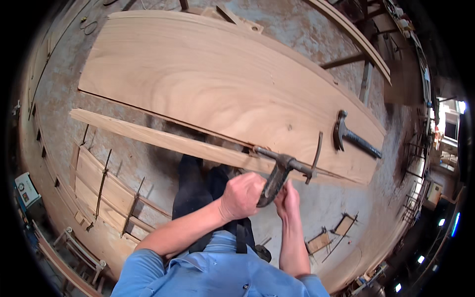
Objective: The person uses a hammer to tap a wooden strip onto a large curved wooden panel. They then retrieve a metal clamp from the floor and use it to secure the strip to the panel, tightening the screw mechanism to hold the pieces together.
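Observation:
A dark metal G-clamp [281, 173] lies tilted over the near edge of a wide wooden panel [198, 69]. Its screw reaches left across the edge, and its bar handle [317, 151] stands out over the panel on the right. My left hand [242, 195] is closed around the clamp's curved frame. Just right of the frame, my right hand [287, 199] is curled close under the wood; what its fingers hold is hidden. A narrow wooden strip [148, 134] runs along the panel's near side, apart from it at the left and close against it at the right.
A claw hammer [354, 136] rests on the panel's right end. Clamped boards [106, 185] lie on the floor at left, and small clamped frames [319, 242] at lower right. Long boards [356, 37] extend past the panel's far right side.

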`<state>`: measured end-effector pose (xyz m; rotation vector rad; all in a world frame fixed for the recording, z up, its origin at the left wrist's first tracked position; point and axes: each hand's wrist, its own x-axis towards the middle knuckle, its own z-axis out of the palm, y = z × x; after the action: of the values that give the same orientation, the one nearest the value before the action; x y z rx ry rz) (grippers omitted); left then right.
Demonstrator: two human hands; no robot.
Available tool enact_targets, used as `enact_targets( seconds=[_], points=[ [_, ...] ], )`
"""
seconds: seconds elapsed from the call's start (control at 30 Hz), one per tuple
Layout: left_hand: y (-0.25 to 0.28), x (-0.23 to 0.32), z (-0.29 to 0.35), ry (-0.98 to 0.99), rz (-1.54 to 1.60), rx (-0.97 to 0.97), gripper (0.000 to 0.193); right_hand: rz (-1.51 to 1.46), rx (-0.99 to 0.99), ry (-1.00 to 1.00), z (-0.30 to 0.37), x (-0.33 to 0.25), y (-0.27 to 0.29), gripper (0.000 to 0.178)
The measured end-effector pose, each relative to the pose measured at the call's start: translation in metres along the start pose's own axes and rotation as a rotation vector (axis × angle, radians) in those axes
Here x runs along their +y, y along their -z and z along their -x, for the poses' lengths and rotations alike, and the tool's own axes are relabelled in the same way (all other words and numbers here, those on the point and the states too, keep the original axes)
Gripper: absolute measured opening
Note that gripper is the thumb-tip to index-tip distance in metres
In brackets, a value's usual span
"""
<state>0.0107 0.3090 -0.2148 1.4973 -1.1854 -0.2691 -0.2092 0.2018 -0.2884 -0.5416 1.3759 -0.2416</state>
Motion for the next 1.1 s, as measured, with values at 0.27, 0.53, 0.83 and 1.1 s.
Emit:
enact_targets(
  seconds=[0.27, 0.53, 0.83, 1.1],
  points=[
    [0.007, -0.004, 0.009, 0.031, -0.031, -0.004, 0.036, 1.356, 0.112, 1.308, -0.057, -0.247, -0.168, 0.048],
    [0.007, -0.004, 0.015, -0.001, 0.076, 0.033, 0.031, 1.601, -0.033, 1.044, -0.178, -0.294, -0.259, 0.061],
    [-0.002, 0.003, 0.011, 0.054, -0.001, 0.159, 0.033, 1.724, 0.031, 1.007, -0.185, -0.3, -0.244, 0.063],
    [0.002, 0.01, 0.005, 0.065, 0.066, 0.151, 0.018, 1.731, 0.015, 1.009, -0.171, -0.281, -0.26, 0.065]
  ],
)
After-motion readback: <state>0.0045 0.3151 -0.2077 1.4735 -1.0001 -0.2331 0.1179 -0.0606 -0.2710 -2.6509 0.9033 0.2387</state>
